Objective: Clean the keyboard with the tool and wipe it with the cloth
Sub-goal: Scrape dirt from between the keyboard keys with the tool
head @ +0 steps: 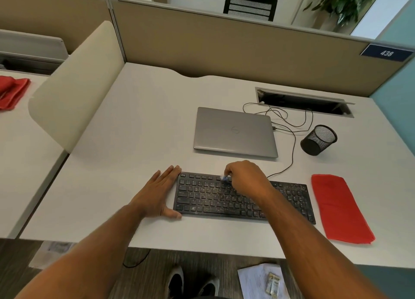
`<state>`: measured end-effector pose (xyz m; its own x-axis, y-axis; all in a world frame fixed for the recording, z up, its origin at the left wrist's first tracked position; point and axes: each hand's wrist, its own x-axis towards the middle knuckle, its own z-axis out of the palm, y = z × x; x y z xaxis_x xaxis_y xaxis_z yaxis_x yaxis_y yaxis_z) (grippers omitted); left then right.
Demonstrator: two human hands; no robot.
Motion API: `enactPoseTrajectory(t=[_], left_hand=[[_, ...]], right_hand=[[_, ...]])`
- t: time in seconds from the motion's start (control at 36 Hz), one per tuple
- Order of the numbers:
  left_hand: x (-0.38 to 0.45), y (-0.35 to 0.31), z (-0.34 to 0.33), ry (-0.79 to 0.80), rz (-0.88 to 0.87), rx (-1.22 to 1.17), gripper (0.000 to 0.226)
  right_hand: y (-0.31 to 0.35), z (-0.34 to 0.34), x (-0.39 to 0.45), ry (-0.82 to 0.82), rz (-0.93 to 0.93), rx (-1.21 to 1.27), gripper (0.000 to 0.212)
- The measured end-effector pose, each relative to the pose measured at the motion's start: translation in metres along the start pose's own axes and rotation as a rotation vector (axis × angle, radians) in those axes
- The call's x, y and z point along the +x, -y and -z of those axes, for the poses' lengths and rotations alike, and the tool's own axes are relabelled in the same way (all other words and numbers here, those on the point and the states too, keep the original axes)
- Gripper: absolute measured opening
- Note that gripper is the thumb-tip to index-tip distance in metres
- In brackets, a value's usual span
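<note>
A black keyboard [202,197], speckled with pale crumbs and dust, lies near the front edge of the white desk [134,123]. My left hand [157,191] lies flat with straight fingers against the keyboard's left end, thumb at its front corner. My right hand [246,176] is curled over the keyboard's upper middle rows and pinches a small blurred blue-white cleaning tool [225,178], whose tip touches the keys. A folded red cloth [336,209] lies on the desk just right of the keyboard.
A closed grey laptop [235,131] sits behind the keyboard, with thin cables [292,128] running to a desk cable slot [303,101]. A black mesh pen cup [318,139] lies tipped at the right. Another red cloth [11,92] rests on the neighbouring desk. Papers [262,280] lie on the floor.
</note>
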<state>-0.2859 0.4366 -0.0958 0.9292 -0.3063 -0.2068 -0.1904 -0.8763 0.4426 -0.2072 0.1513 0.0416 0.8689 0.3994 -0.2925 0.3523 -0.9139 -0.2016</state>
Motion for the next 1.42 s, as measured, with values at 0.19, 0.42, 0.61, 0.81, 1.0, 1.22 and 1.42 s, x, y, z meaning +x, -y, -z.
enactPoseTrajectory(t=[0.19, 0.42, 0.61, 0.81, 1.0, 1.22, 1.42], left_hand=[[0.0, -0.001, 0.001, 0.003, 0.003, -0.011, 0.149], [0.0, 0.0, 0.0, 0.003, 0.0, -0.002, 0.148], [0.0, 0.0, 0.0, 0.002, -0.002, -0.013, 0.148], [0.0, 0.0, 0.0, -0.004, -0.008, -0.007, 0.148], [0.0, -0.001, 0.0, 0.006, 0.0, 0.0, 0.148], [0.0, -0.001, 0.0, 0.0, -0.001, -0.008, 0.148], [0.0, -0.002, 0.001, 0.004, 0.003, -0.005, 0.147]], right_hand=[[0.006, -0.006, -0.002, 0.076, 0.041, 0.026, 0.022], [-0.009, -0.005, -0.002, -0.042, -0.088, 0.119, 0.03], [-0.011, 0.0, -0.005, 0.008, -0.089, 0.175, 0.021], [-0.016, -0.008, -0.004, 0.049, -0.08, 0.133, 0.027], [-0.019, -0.007, 0.004, -0.063, -0.053, 0.168, 0.024], [-0.027, -0.011, 0.005, -0.014, -0.078, -0.005, 0.018], [-0.035, -0.005, 0.003, -0.091, -0.097, -0.036, 0.016]])
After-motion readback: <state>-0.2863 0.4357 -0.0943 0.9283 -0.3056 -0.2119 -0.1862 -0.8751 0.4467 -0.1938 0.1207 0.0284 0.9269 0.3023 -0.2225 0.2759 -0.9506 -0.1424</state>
